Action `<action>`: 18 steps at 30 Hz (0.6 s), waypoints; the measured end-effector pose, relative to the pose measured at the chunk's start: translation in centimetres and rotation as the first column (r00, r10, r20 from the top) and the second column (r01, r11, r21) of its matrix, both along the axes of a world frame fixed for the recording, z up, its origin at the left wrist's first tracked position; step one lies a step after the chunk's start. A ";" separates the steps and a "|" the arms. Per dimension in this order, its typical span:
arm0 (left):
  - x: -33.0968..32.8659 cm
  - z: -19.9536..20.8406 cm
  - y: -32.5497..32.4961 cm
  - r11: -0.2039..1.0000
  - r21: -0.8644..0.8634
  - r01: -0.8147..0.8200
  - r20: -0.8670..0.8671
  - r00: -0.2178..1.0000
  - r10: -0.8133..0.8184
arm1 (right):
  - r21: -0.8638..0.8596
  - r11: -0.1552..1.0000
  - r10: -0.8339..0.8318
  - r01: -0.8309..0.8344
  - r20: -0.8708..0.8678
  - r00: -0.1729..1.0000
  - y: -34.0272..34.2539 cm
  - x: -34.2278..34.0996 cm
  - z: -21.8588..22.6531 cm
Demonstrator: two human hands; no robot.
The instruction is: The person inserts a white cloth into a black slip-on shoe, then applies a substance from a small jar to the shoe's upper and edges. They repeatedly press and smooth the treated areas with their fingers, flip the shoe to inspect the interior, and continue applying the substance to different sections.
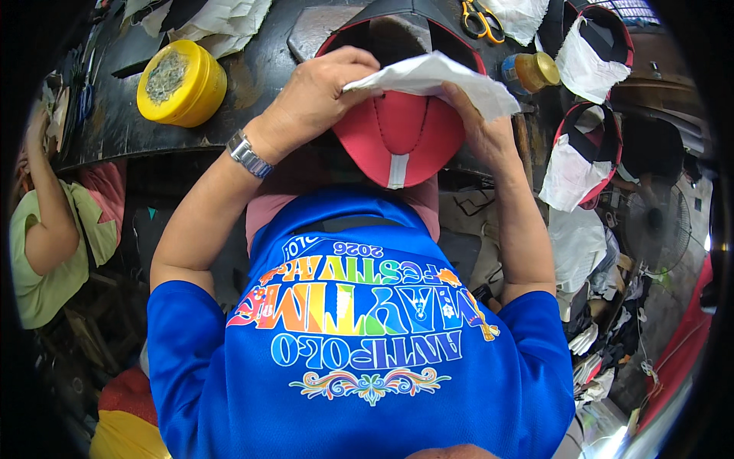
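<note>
Blue cloth fills the near middle: the printed shirt [367, 336] worn by the person. Beyond it stretches the black worktop [260, 57], its surface scuffed. At the far left, another person in a pale green top [34, 279] sits with a bent arm, partly cut off by the dark rim. A fan [659, 222] shows at the right, among piled cloth.

Directly in front of the person is a red cap [397, 134] with a dark inside, at the worktop's near edge; its rounded red end, marked by a pale stripe and a curved dark line, points toward the lap. Two more red-edged caps, an upper one [592, 65] and a lower one [577, 164], stand at the right with white pieces on them.

The hands are apart, either side of the red cap. Between them they grip a white sheet [443, 74] above it: the left hand [332, 83] pinches one end, while the right hand [491, 134] has its thumb against the lower edge, its fingers mostly hidden. Whether the sheet is cloth or paper, I cannot tell.

Left of the hands sits a round yellow tub [202, 88]; to the right, a yellow-lidded jar [527, 73]. Orange-handled scissors [482, 21] lie beyond the cap, and a metal watch [249, 153] circles the left wrist.
</note>
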State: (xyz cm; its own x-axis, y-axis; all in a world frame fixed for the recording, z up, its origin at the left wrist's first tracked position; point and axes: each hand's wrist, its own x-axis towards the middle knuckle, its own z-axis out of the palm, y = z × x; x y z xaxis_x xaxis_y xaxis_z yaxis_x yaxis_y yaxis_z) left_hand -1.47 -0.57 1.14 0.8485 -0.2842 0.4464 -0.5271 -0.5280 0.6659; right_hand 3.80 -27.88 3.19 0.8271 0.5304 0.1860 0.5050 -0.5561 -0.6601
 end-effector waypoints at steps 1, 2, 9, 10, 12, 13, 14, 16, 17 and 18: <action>0.2 -0.2 0.3 0.999 0.021 0.029 -0.039 0.999 -0.028 | -0.077 0.996 0.047 -0.040 0.097 0.994 -0.3 0.0 0.2; 0.3 -0.4 0.4 0.997 0.048 0.058 -0.095 0.994 -0.053 | -0.137 0.988 0.089 -0.065 0.179 0.980 -0.6 -0.2 0.4; -0.6 -1.6 1.6 0.967 0.085 0.241 -0.056 0.970 -0.237 | -0.041 0.992 0.122 -0.115 0.216 0.969 -1.0 -1.8 -0.7; -0.7 -1.7 1.7 0.965 0.071 0.252 -0.079 0.966 -0.246 | -0.019 0.991 0.131 -0.130 0.208 0.969 -1.2 -1.7 -0.9; -0.7 -1.9 2.0 0.956 0.073 0.286 -0.106 0.955 -0.277 | 0.007 0.986 0.161 -0.166 0.197 0.967 -1.7 -1.4 -1.3; -0.8 -2.0 2.1 0.950 0.074 0.303 -0.119 0.949 -0.293 | 0.031 0.984 0.169 -0.178 0.191 0.967 -1.9 -1.2 -1.5; -0.8 -2.1 2.3 0.943 0.123 0.309 -0.094 0.950 -0.299 | 0.019 0.981 0.190 -0.195 0.164 0.968 -2.2 -1.1 -1.6; -0.8 -2.2 2.5 0.923 0.221 0.314 -0.038 0.949 -0.314 | 0.025 0.975 0.216 -0.220 0.109 0.970 -2.6 -0.8 -1.7; -0.7 -2.2 2.6 0.914 0.243 0.325 -0.033 0.944 -0.327 | -0.013 0.972 0.234 -0.234 0.129 0.964 -2.7 -0.8 -1.7; -0.7 -2.2 2.7 0.905 0.264 0.334 -0.022 0.940 -0.341 | -0.045 0.967 0.253 -0.249 0.146 0.956 -2.9 -0.8 -1.6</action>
